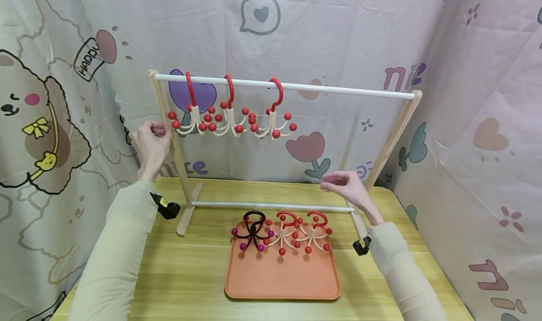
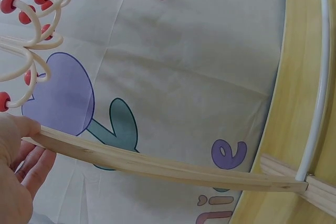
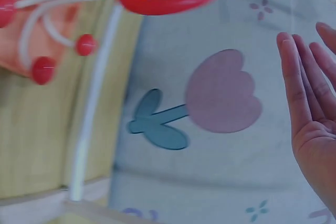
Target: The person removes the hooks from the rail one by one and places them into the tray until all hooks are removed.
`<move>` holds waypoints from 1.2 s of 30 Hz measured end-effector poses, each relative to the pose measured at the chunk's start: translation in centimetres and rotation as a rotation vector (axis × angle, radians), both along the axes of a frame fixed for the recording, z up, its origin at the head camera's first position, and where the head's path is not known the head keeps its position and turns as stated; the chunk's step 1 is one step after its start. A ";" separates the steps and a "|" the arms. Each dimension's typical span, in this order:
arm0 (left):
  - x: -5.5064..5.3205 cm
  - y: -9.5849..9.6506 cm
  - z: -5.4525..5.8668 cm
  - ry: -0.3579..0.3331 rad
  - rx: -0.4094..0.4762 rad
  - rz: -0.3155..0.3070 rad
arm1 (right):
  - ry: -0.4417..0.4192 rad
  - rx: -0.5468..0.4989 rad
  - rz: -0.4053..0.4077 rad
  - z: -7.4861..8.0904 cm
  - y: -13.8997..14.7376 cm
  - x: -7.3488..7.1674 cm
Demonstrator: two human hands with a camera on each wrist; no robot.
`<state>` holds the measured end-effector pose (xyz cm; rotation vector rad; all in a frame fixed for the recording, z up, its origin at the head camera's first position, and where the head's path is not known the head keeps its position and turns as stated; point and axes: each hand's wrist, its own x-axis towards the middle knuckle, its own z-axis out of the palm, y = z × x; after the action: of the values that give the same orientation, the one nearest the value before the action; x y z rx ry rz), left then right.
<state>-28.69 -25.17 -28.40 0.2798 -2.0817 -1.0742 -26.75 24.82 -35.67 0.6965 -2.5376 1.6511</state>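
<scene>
In the head view, my left hand (image 1: 153,144) grips the left post of a wooden garment rack (image 1: 179,161); the left wrist view shows thumb and fingers pinching that post (image 2: 131,162). Three octopus-style hangers (image 1: 230,118) with red hooks, cream arms and red ball tips hang from the white top bar (image 1: 338,89), towards its left. My right hand (image 1: 347,188) is in the air near the right post, fingers fairly straight and holding nothing. Below it, a black hanger (image 1: 253,231) with purple tips and two red-and-cream hangers (image 1: 313,236) lie on an orange tray (image 1: 281,283).
The rack's feet (image 1: 186,217) stand on a wood-grain table (image 1: 182,274), joined by a white lower bar (image 1: 271,205) behind the tray. A printed cloth (image 1: 338,29) hangs behind and at both sides. Each wrist wears a small black camera (image 1: 168,209).
</scene>
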 end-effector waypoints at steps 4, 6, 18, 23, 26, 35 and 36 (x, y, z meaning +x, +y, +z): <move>0.1 0.0 0.1 -0.011 0.006 -0.001 | 0.054 -0.011 -0.003 2.8 -1.2 -0.9; 0.1 0.0 0.1 -0.010 0.006 0.000 | 0.095 -0.021 -0.009 4.4 -2.0 -1.4; 0.0 -0.2 0.2 0.007 -0.037 0.009 | 0.221 -0.120 -0.040 11.8 -7.0 -3.6; 0.0 -0.3 0.3 -0.006 -0.032 0.006 | 0.243 -0.152 -0.038 13.3 -8.8 -4.2; 0.0 -0.4 0.4 -0.023 -0.010 0.000 | 0.238 -0.163 -0.027 14.0 -10.0 -4.3; 0.0 -0.4 0.7 -0.052 0.029 -0.016 | 0.230 -0.085 -0.093 15.7 -12.9 -4.6; 0.0 -0.3 0.7 -0.052 0.029 -0.016 | 0.228 -0.083 -0.101 15.8 -13.2 -4.6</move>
<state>-28.74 -25.51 -27.73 0.3094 -2.1192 -1.1184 -31.38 11.66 -19.88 0.6926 -2.2948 1.5382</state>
